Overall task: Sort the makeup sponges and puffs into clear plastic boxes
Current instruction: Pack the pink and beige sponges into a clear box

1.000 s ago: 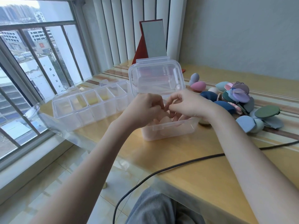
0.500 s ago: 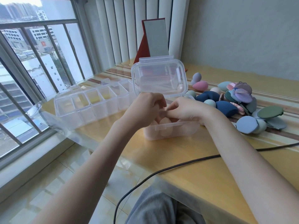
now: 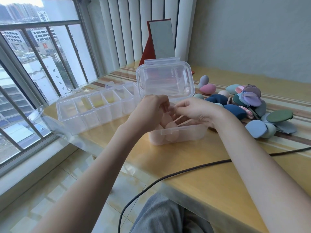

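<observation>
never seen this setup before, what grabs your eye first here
Both hands meet over the open clear box at the table's near edge, the left hand and right hand with fingers curled above pale pink sponges inside. To its right lies a colourful pile of sponges and puffs; to its left, a long divided organiser.
</observation>
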### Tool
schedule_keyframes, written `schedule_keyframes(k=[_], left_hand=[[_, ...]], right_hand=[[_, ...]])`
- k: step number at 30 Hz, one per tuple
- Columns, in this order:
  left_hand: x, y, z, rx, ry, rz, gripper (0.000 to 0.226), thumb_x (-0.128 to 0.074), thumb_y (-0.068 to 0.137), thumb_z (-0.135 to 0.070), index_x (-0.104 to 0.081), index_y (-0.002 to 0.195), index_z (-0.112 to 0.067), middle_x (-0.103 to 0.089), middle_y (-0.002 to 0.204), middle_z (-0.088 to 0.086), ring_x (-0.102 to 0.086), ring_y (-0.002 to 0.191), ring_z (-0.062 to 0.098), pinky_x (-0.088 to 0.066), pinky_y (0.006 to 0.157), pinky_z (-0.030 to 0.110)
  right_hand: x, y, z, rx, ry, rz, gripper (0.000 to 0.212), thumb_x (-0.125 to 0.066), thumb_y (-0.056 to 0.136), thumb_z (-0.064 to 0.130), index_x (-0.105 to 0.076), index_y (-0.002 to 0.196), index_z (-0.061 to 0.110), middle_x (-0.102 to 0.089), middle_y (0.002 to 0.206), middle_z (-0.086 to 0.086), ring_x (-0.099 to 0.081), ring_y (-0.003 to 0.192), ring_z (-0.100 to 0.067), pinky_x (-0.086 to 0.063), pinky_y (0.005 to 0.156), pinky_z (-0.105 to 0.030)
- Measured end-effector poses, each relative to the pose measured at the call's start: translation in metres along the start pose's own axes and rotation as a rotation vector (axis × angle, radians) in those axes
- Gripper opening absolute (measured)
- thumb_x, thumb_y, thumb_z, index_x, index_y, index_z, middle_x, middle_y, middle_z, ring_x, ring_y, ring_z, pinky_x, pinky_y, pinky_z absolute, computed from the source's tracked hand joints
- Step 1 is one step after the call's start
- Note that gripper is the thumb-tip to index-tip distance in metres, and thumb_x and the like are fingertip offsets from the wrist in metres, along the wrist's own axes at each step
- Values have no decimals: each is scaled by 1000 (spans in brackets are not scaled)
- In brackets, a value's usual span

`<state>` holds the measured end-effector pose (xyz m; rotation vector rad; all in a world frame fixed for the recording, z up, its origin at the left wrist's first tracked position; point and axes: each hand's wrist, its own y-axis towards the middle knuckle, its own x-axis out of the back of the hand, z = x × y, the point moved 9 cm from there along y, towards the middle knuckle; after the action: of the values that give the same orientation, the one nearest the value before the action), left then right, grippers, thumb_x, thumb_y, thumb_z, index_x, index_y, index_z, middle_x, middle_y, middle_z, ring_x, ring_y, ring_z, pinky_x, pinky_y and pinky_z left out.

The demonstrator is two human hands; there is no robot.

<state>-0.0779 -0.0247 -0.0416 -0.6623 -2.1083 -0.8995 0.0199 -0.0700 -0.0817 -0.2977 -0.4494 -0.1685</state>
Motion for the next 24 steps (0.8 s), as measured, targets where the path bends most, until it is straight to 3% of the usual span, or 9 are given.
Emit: schedule_keyframes(k=[3, 7, 10, 12, 15, 17, 19, 21, 24], left_hand=[[3, -1, 0, -11, 33, -40, 36, -34, 68, 14, -58, 75, -12, -61, 76, 1, -52, 82, 22, -42, 71, 31], [12, -4, 5, 32, 33, -135, 37, -29, 66, 17, -50, 75, -12, -46, 67, -9, -43, 79, 20, -32, 64, 28], [17, -6, 9, 71, 12, -204, 39, -28, 65, 19, -49, 76, -12, -46, 68, -6, -44, 79, 22, -31, 64, 28], [17, -6, 13, 86, -6, -224, 37, -30, 67, 18, -50, 75, -12, -51, 73, -1, -47, 78, 23, -32, 64, 27], [15, -5, 16, 111, -19, -218, 34, -33, 70, 16, -52, 76, -11, -58, 79, 5, -52, 78, 24, -38, 64, 29], [13, -4, 16, 115, -32, -195, 26, -37, 73, 7, -57, 81, -8, -62, 85, 7, -56, 81, 25, -45, 70, 34], [10, -3, 16, 124, -16, -150, 22, -43, 77, -10, -61, 89, -9, -64, 90, 4, -57, 84, 23, -46, 73, 34], [3, -1, 18, 124, 20, -93, 18, -51, 81, -20, -64, 94, -18, -62, 92, -3, -56, 85, 17, -45, 74, 31], [-2, 3, 21, 117, 67, -42, 15, -58, 82, -27, -67, 94, -30, -61, 88, -11, -55, 86, 13, -45, 80, 33]], right_hand=[[8, 3, -3, -29, 68, -98, 37, -46, 101, 34, -64, 90, 4, -67, 83, -12, -68, 76, -23, -60, 76, -36], [13, 3, -2, -16, -138, -211, 18, -53, 98, 31, -56, 92, 14, -64, 86, -6, -64, 70, -13, -57, 60, -25], [10, 4, -3, -11, -81, -153, 11, -59, 96, 25, -59, 87, 19, -69, 91, -6, -68, 74, -13, -59, 66, -25], [5, 3, -3, -5, -50, -85, 5, -61, 95, 24, -63, 96, 19, -72, 94, -4, -71, 76, -12, -58, 69, -23], [0, 4, -1, 27, -17, -16, 16, -59, 96, 17, -66, 110, 13, -73, 103, -6, -71, 86, -16, -59, 78, -26], [-3, 3, -1, 29, 34, 24, 17, -58, 96, 10, -66, 110, 10, -72, 106, -12, -71, 93, -20, -58, 84, -28], [-2, 2, -3, 14, 44, 39, 22, -66, 90, 9, -64, 112, 10, -74, 96, -8, -71, 94, -20, -57, 86, -30], [-3, 1, -3, 10, 56, 51, 33, -72, 85, 8, -60, 116, 8, -71, 83, -1, -71, 84, -16, -59, 72, -24], [-5, 2, -3, -13, 40, 50, 34, -71, 84, 6, -56, 114, 7, -67, 91, -5, -66, 72, -9, -52, 53, -15]])
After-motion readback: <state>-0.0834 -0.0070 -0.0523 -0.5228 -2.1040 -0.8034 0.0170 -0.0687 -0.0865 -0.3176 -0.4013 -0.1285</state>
